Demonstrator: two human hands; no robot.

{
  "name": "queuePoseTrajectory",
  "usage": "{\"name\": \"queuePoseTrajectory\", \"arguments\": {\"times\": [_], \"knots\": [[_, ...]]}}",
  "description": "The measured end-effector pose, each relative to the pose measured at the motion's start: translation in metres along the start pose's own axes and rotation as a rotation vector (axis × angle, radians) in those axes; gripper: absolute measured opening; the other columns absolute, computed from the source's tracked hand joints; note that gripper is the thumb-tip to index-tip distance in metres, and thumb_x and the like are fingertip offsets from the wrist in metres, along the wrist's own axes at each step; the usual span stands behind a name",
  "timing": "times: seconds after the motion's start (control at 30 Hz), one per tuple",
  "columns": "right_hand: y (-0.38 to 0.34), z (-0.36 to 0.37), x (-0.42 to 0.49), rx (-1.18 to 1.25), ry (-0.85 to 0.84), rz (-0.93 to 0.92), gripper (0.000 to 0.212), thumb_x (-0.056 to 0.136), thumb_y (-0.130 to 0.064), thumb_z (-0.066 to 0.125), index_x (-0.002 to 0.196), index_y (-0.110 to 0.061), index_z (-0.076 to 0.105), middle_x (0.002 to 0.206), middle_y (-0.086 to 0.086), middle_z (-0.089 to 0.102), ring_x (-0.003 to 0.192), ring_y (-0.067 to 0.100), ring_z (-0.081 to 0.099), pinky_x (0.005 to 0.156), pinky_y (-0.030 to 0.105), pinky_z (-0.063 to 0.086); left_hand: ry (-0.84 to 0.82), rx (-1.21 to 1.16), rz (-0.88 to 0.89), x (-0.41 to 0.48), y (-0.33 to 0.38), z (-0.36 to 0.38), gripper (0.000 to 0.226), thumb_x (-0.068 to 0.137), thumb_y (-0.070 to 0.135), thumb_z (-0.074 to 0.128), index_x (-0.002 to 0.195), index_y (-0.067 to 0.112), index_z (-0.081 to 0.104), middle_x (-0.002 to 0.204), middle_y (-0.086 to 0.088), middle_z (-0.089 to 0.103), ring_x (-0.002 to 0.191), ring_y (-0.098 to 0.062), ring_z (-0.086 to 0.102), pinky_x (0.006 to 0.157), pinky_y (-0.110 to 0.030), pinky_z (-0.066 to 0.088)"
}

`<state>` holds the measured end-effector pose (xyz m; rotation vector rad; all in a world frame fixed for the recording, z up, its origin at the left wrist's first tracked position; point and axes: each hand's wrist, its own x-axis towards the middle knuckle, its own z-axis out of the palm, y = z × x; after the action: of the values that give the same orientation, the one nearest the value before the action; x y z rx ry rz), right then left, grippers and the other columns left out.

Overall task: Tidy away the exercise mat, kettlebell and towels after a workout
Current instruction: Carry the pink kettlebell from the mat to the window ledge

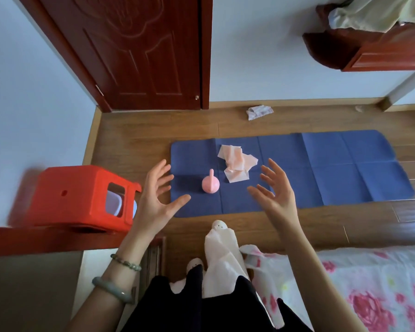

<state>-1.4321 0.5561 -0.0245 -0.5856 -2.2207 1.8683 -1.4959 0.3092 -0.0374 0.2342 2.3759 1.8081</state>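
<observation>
On the wooden floor [134, 137] in front of the closed door [139, 56], the blue exercise mat [321, 173] lies fully unfolded and flat. The small pink kettlebell [210, 185] stands upright on its left part, and a crumpled pale towel [236, 162] lies on the mat just beside it. A second crumpled towel [259, 112] lies on the floor beyond the mat, near the wall. The left hand [157, 200] and the right hand [277, 196] hover above the mat's near edge, both spread wide with fingers straight, holding nothing. By the look of it, nothing is tidied yet: both towels, the kettlebell and the mat all remain to be gathered. A red plastic stool [82, 195] sits at the left.
</observation>
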Motion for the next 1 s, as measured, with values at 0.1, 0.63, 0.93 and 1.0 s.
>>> {"name": "queuePoseTrajectory", "arguments": {"times": [0.1, 0.63, 0.93, 1.0], "knots": [[0.002, -0.004, 0.038, -0.022, -0.028, -0.005, 0.067, 0.079, -0.01, 0.072, 0.135, -0.028, 0.039, 0.123, -0.024, 0.048, 0.106, -0.016, 0.05, 0.078, 0.003, 0.044, 0.009, 0.006, -0.024, 0.032, -0.003, 0.01, 0.094, 0.06, 0.045, 0.076, 0.141, 0.026, 0.032, 0.141, -0.001, 0.044, 0.12, -0.008, 0.052, 0.094, -0.016, 0.044], [0.067, 0.0, 0.215, -0.103, -0.136, 0.128, 0.066, 0.078, -0.011, 0.074, 0.127, -0.038, 0.039, 0.119, -0.027, 0.047, 0.109, -0.003, 0.053, 0.08, 0.009, 0.046, -0.058, 0.101, -0.217, 0.191, -0.096, 0.06, 0.083, 0.07, 0.011, 0.079, 0.138, 0.029, 0.034, 0.135, 0.006, 0.046, 0.115, -0.003, 0.053, 0.09, -0.015, 0.044], [0.182, 0.046, 0.254, -0.162, -0.058, 0.27, 0.056, 0.08, -0.017, 0.072, 0.131, -0.023, 0.048, 0.121, -0.01, 0.054, 0.111, 0.012, 0.055, 0.08, 0.01, 0.046, -0.272, 0.279, -0.303, 0.25, -0.213, 0.09, 0.08, 0.075, 0.002, 0.075, 0.141, 0.017, 0.033, 0.138, 0.002, 0.042, 0.118, -0.012, 0.049, 0.095, -0.025, 0.042], [0.222, 0.058, 0.265, -0.174, -0.049, 0.288, 0.054, 0.081, -0.016, 0.071, 0.129, -0.02, 0.049, 0.12, -0.009, 0.054, 0.11, 0.012, 0.055, 0.081, 0.01, 0.046, -0.372, 0.353, -0.295, 0.263, -0.257, 0.103, 0.078, 0.077, 0.005, 0.073, 0.142, 0.016, 0.032, 0.141, 0.001, 0.04, 0.121, -0.01, 0.046, 0.099, -0.029, 0.041]]}}
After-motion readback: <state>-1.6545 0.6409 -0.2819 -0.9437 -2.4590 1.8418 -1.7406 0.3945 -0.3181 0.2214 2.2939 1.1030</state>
